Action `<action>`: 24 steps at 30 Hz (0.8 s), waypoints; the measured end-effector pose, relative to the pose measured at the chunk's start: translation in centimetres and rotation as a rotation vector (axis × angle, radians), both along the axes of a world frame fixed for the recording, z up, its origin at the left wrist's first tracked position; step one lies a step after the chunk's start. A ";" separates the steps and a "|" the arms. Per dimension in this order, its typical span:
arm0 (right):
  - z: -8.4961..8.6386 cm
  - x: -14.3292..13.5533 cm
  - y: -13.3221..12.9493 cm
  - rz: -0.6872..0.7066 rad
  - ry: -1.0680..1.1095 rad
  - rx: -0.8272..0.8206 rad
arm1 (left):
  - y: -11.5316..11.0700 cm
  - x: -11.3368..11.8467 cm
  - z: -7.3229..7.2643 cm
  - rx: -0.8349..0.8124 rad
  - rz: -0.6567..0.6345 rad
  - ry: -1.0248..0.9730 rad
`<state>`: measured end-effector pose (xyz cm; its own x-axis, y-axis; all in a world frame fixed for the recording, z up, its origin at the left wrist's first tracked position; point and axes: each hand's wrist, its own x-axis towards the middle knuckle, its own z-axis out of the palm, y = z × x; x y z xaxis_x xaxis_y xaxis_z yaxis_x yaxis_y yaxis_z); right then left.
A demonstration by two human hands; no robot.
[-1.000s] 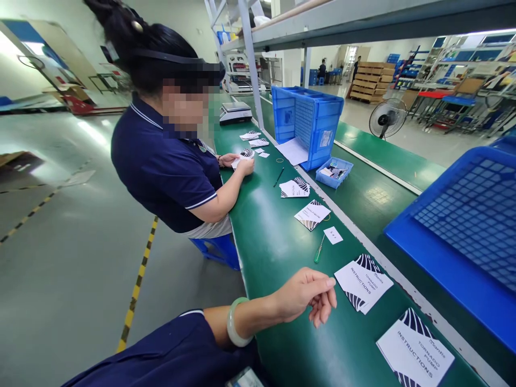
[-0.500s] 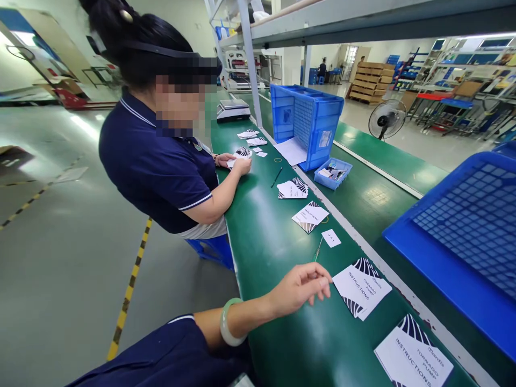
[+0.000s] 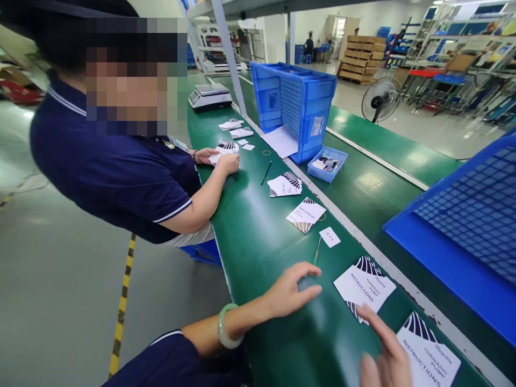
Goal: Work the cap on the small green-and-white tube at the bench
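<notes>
My left hand [image 3: 291, 292] rests on the green bench [image 3: 262, 236] with thumb and fingers curved apart, nothing in it; a pale green bangle [image 3: 224, 326] circles the wrist. Just beyond its fingertips lies a thin green-handled tool [image 3: 316, 252]. My right hand [image 3: 382, 352] enters at the bottom edge, fingers stretched flat, its tips touching the lower corner of a white "Tornado Pump Instructions" leaflet [image 3: 365, 286]. A second such leaflet [image 3: 429, 355] lies right beside that hand. A small white slip [image 3: 329, 236] sits farther up.
A co-worker in a navy polo [image 3: 116, 166] sits close on the left, hands on a leaflet [image 3: 223, 148]. More leaflets [image 3: 305, 214], a pen [image 3: 266, 172], a small blue tray [image 3: 327, 164], tall blue crates [image 3: 292, 107], a scale [image 3: 209, 95], a fan [image 3: 380, 100].
My view swung left and down toward the co-worker. My left hand lowered onto the bench and spread its fingers. My right hand came into view and reached the near leaflet.
</notes>
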<state>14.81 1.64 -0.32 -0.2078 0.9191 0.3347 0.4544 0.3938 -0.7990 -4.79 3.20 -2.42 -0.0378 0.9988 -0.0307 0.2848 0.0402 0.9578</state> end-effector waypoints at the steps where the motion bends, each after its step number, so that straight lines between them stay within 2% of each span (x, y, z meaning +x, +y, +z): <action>1: 0.0 -1.0 1.3 0.004 -0.068 -0.018 | 0.5 -1.0 0.0 0.018 0.055 0.018; 3: -0.7 -3.6 4.1 0.110 -0.411 0.004 | 1.1 -2.6 -0.1 0.063 0.139 0.035; 6: -3.2 -7.4 7.5 0.010 -0.816 0.044 | 1.2 -4.0 -0.2 0.109 0.191 0.009; 8: -4.8 -8.9 8.3 -0.028 -0.902 0.057 | 0.8 -4.6 -0.6 0.109 0.198 -0.019; 10: -5.6 -9.4 7.9 -0.026 -0.899 0.069 | 0.4 -5.0 -1.1 0.065 0.206 -0.040; 12: -5.6 -9.3 6.7 -0.004 -0.855 0.071 | 0.1 -5.0 -1.7 -0.036 0.187 -0.074; 14: -4.6 -9.1 5.2 0.050 -0.746 0.049 | -0.2 -4.4 -2.2 -0.146 0.111 -0.172; 17: -3.0 -9.2 3.7 0.215 -0.484 0.011 | -0.3 -3.3 -2.5 -0.214 0.004 -0.400; 20: -2.7 -8.9 3.3 0.320 -0.291 0.046 | 0.4 -3.8 -2.0 -0.241 0.033 -0.517; 22: -3.6 -8.1 3.2 0.297 -0.248 0.057 | 1.8 -5.5 -1.4 -0.244 0.041 -0.451; 24: -4.7 -7.2 2.7 0.227 -0.257 0.057 | 4.2 -8.0 -0.7 -0.183 0.035 -0.237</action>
